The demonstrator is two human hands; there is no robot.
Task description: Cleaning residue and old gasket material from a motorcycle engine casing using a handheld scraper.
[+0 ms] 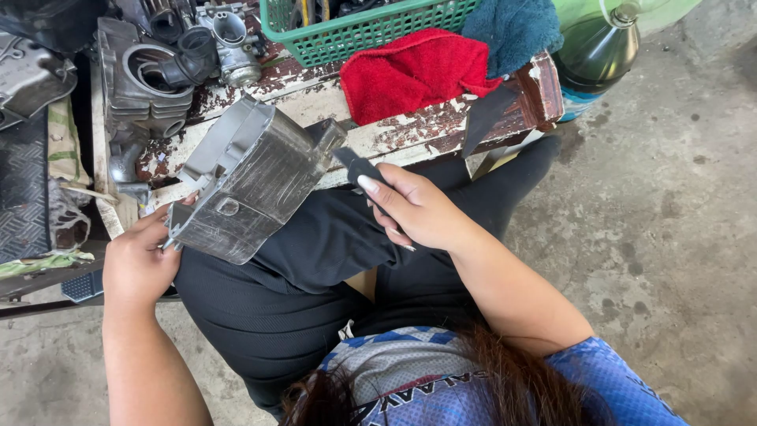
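the left hand (138, 264) is closed round the lower corner of a grey metal engine cover (248, 181), fingers wrapped under its edge, propping it on the knee so its scuffed face tilts toward the other hand, likely to steady it; the right hand (418, 209) pinches a dark strip of sandpaper (359, 167) between thumb and curled fingers, its tip just beside the cover's right edge; beyond the fingertips stands a worn wooden bench (410, 130) with peeling paint, bearing a red cloth (410, 71), a green basket (355, 31) and engine parts (150, 75); stained concrete floor (670, 197) lies to the right of the fingers.
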